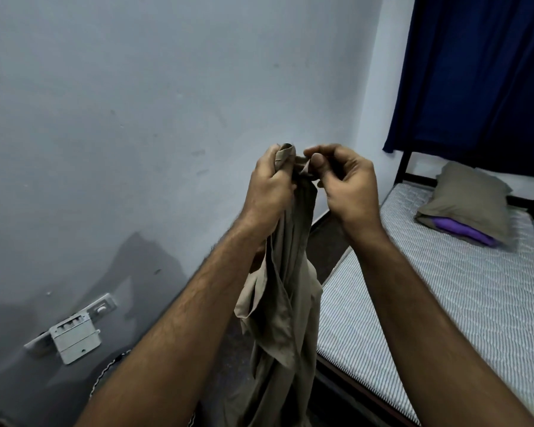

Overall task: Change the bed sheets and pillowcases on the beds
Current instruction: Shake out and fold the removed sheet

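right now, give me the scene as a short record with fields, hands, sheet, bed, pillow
left hand: left hand grips the bunched top of the tan sheet
right hand: right hand pinches the sheet's top edge beside the left hand
sheet: hangs down in folds between the forearms, lower end out of frame
bed: bare quilted mattress on a dark frame, no sheet on it
pillow: tan pillow at the far end of the mattress, purple showing at its open end
background: blue curtain behind the bed
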`<action>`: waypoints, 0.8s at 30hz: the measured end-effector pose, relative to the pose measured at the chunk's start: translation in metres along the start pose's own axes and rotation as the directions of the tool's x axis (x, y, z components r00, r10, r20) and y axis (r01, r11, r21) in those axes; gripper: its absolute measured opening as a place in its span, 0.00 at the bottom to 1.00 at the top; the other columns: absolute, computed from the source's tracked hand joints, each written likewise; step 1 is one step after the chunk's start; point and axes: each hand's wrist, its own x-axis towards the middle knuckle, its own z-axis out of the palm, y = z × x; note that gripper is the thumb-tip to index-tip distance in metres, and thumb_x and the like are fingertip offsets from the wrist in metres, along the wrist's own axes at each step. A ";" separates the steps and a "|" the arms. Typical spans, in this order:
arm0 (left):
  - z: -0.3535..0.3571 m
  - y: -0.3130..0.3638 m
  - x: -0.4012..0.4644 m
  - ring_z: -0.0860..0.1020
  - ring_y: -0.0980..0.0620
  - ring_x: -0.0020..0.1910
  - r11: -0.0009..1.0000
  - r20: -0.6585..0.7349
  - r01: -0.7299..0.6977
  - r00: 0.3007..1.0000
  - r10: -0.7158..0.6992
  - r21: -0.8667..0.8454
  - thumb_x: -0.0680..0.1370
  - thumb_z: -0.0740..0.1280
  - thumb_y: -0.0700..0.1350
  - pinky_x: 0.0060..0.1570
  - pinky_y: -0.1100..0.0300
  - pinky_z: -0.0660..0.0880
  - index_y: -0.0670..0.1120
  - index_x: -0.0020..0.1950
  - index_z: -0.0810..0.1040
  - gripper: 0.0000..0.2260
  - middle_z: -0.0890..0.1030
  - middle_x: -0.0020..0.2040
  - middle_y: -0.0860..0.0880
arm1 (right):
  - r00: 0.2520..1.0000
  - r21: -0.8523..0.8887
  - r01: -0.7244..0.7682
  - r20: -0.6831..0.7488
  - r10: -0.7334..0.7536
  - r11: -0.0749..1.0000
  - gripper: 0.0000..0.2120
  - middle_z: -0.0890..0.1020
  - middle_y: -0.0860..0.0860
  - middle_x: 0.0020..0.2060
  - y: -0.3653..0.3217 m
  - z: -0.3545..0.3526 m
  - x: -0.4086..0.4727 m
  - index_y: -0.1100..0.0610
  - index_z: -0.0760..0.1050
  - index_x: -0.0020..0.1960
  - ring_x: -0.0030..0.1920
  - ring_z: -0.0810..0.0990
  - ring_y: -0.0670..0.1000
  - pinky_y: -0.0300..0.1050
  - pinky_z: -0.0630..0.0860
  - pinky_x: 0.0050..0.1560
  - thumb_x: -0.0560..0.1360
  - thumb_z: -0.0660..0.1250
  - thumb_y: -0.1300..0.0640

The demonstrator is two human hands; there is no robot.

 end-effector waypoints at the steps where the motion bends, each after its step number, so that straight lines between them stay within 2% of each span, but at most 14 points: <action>1: -0.001 0.000 0.001 0.79 0.47 0.41 1.000 0.003 0.007 1.000 -0.007 0.002 0.83 0.61 0.47 0.43 0.44 0.77 0.47 0.45 0.75 0.09 0.82 0.40 0.49 | 1.000 0.028 -0.015 0.006 0.015 0.999 0.06 0.85 0.53 0.40 0.000 -0.002 -0.002 0.63 0.81 0.51 0.40 0.84 0.45 0.36 0.78 0.43 0.81 0.67 0.63; 4: -0.006 -0.003 0.005 0.82 0.45 0.44 0.996 0.008 -0.025 1.000 0.024 0.082 0.82 0.60 0.42 0.53 0.39 0.80 0.47 0.44 0.76 0.09 0.84 0.42 0.47 | 0.993 0.051 -0.116 -0.002 0.116 0.992 0.16 0.85 0.52 0.35 0.001 -0.004 -0.007 0.60 0.82 0.43 0.37 0.84 0.48 0.41 0.80 0.42 0.81 0.65 0.50; 6: -0.006 -0.005 0.006 0.83 0.42 0.46 0.988 0.032 -0.055 0.998 0.051 0.144 0.82 0.59 0.42 0.52 0.38 0.80 0.43 0.48 0.75 0.08 0.84 0.44 0.45 | 0.986 0.021 -0.166 -0.021 0.167 0.986 0.18 0.85 0.52 0.33 0.001 -0.005 -0.006 0.59 0.82 0.39 0.34 0.83 0.46 0.42 0.80 0.41 0.78 0.67 0.45; 9: -0.002 -0.005 0.006 0.82 0.44 0.45 0.954 0.014 -0.102 0.995 0.102 0.282 0.81 0.60 0.44 0.45 0.44 0.80 0.43 0.50 0.74 0.06 0.82 0.44 0.47 | 0.988 -0.055 -0.150 -0.044 0.148 0.987 0.10 0.85 0.51 0.35 0.005 -0.007 -0.001 0.61 0.83 0.43 0.35 0.81 0.44 0.40 0.77 0.40 0.74 0.76 0.53; 12: -0.002 -0.005 0.007 0.81 0.50 0.39 0.946 -0.076 -0.114 0.987 0.143 0.304 0.81 0.58 0.40 0.41 0.52 0.77 0.43 0.53 0.74 0.06 0.82 0.39 0.49 | 0.988 -0.119 -0.095 -0.137 0.078 0.988 0.03 0.85 0.49 0.39 0.014 -0.009 0.002 0.56 0.83 0.47 0.40 0.83 0.46 0.49 0.82 0.49 0.74 0.75 0.61; 14: -0.004 -0.005 0.009 0.81 0.51 0.34 0.963 -0.208 -0.073 0.970 0.129 0.258 0.82 0.56 0.39 0.38 0.56 0.75 0.42 0.55 0.74 0.08 0.82 0.38 0.47 | 0.954 -0.187 -0.015 -0.297 -0.042 0.982 0.07 0.83 0.49 0.43 0.015 -0.016 0.000 0.54 0.81 0.48 0.42 0.83 0.45 0.54 0.82 0.52 0.76 0.69 0.64; 16: -0.006 -0.001 0.014 0.79 0.53 0.30 0.985 -0.358 -0.029 0.929 0.089 0.171 0.84 0.55 0.40 0.33 0.59 0.73 0.43 0.53 0.73 0.08 0.81 0.37 0.47 | 0.891 -0.291 0.036 -0.424 -0.162 0.956 0.10 0.78 0.53 0.49 0.015 -0.025 -0.006 0.55 0.81 0.49 0.45 0.81 0.42 0.50 0.81 0.53 0.78 0.63 0.67; 17: -0.006 0.002 0.019 0.77 0.53 0.29 0.995 -0.426 -0.005 0.903 0.046 0.095 0.85 0.55 0.41 0.30 0.60 0.72 0.44 0.50 0.72 0.08 0.79 0.34 0.49 | 0.886 -0.340 0.049 -0.419 -0.198 0.939 0.12 0.76 0.56 0.50 0.017 -0.028 -0.012 0.55 0.81 0.50 0.47 0.80 0.42 0.47 0.80 0.55 0.78 0.62 0.68; 19: -0.006 0.008 0.033 0.73 0.53 0.27 0.994 -0.532 0.035 0.843 -0.083 -0.099 0.87 0.54 0.44 0.27 0.62 0.70 0.45 0.46 0.70 0.11 0.74 0.32 0.49 | 0.945 -0.382 0.067 -0.273 -0.182 0.922 0.18 0.75 0.57 0.52 0.026 -0.026 -0.029 0.53 0.82 0.53 0.50 0.79 0.44 0.46 0.79 0.58 0.77 0.60 0.71; 21: -0.006 0.014 0.048 0.70 0.53 0.26 0.956 -0.573 0.069 0.787 -0.228 -0.286 0.87 0.52 0.46 0.26 0.63 0.68 0.45 0.44 0.69 0.14 0.71 0.32 0.47 | 0.997 -0.379 0.068 -0.009 -0.077 0.923 0.25 0.75 0.54 0.49 0.041 -0.019 -0.049 0.52 0.84 0.52 0.50 0.79 0.48 0.45 0.79 0.55 0.71 0.56 0.75; 23: -0.005 0.018 0.055 0.68 0.52 0.27 0.901 -0.559 0.097 0.754 -0.343 -0.423 0.87 0.52 0.46 0.27 0.63 0.67 0.44 0.44 0.69 0.14 0.70 0.32 0.46 | 0.982 -0.415 0.069 0.189 0.011 0.907 0.25 0.78 0.52 0.44 0.059 -0.016 -0.065 0.54 0.86 0.48 0.47 0.80 0.48 0.41 0.76 0.51 0.65 0.55 0.72; 24: -0.004 0.020 0.056 0.67 0.52 0.27 0.872 -0.548 0.099 0.743 -0.385 -0.479 0.87 0.52 0.46 0.28 0.63 0.67 0.44 0.44 0.69 0.15 0.70 0.32 0.46 | 0.972 -0.446 0.050 0.227 0.059 0.894 0.23 0.80 0.51 0.43 0.065 -0.015 -0.071 0.54 0.86 0.46 0.45 0.80 0.48 0.40 0.75 0.49 0.64 0.55 0.69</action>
